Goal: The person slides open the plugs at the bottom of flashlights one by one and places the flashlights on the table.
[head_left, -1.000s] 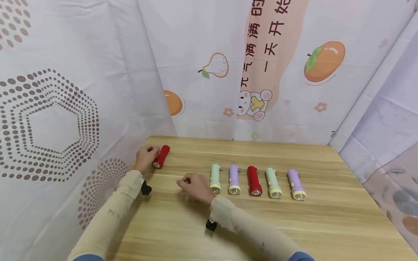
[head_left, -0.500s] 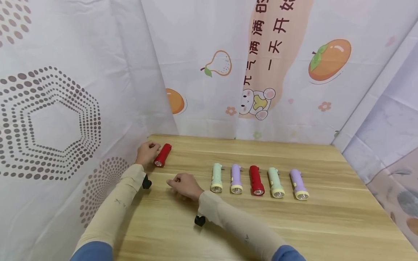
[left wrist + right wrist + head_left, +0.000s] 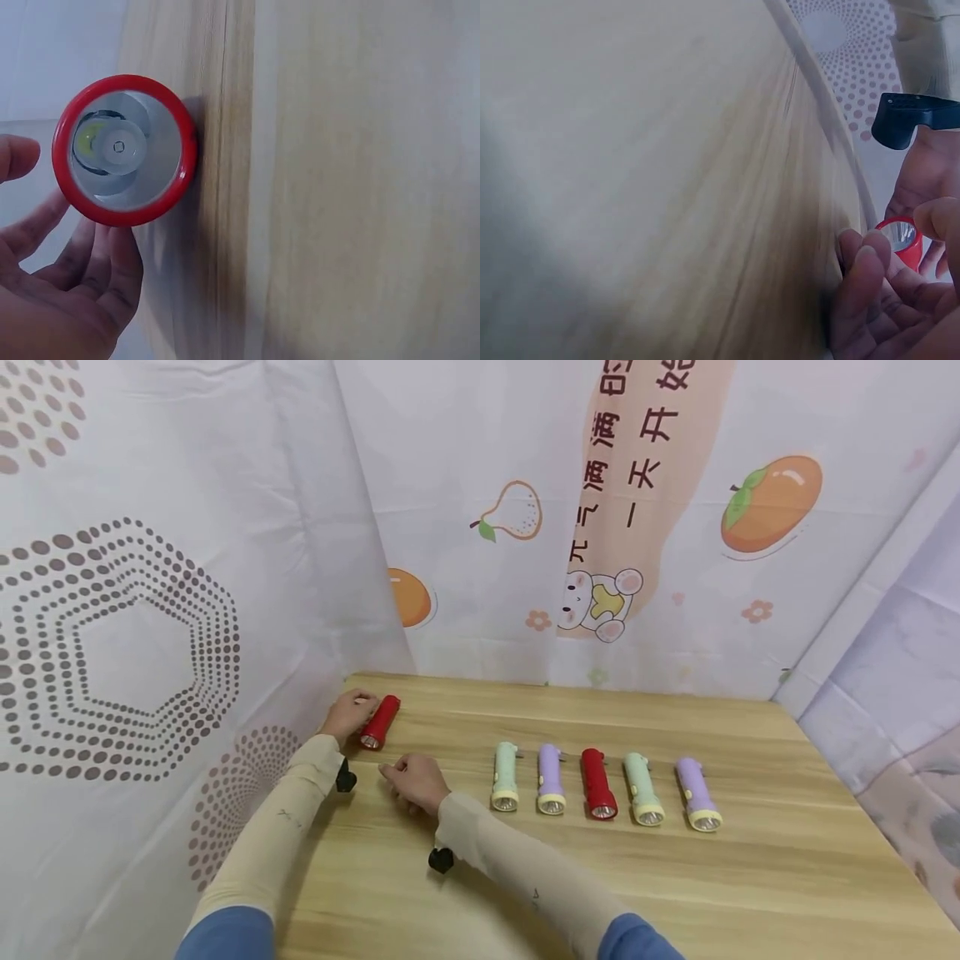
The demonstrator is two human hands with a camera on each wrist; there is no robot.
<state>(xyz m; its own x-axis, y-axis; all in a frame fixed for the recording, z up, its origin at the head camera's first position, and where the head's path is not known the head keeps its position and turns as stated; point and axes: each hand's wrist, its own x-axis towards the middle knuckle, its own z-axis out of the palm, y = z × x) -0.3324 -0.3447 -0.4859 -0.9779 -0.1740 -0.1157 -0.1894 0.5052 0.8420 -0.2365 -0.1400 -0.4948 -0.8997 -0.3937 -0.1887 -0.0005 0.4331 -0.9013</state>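
Note:
A red flashlight [image 3: 380, 722] lies at the table's far left with its lens toward me. My left hand [image 3: 350, 713] is beside its left side, the thumb apart from it. In the left wrist view, the fingers [image 3: 124, 274] of this hand reach close to the flashlight's red rim [image 3: 187, 154]; whether they touch the body is hidden. To the right and nearer, my right hand [image 3: 417, 782] hovers low over the table with loosely bent fingers and nothing in them. The right wrist view has the red flashlight [image 3: 910, 255] beyond the right hand's fingers [image 3: 862, 281].
Several flashlights lie in a row to the right: a mint one [image 3: 506, 775], a purple one [image 3: 550, 777], a red one [image 3: 597, 781], another mint one [image 3: 642, 787] and another purple one [image 3: 696, 792]. Patterned curtains [image 3: 465, 635] border the wooden table [image 3: 600, 881] behind and at the left.
My right hand has moved left, away from the row and toward the left hand. The left hand stays by the red flashlight, which has not visibly moved. The head view has shifted slightly.

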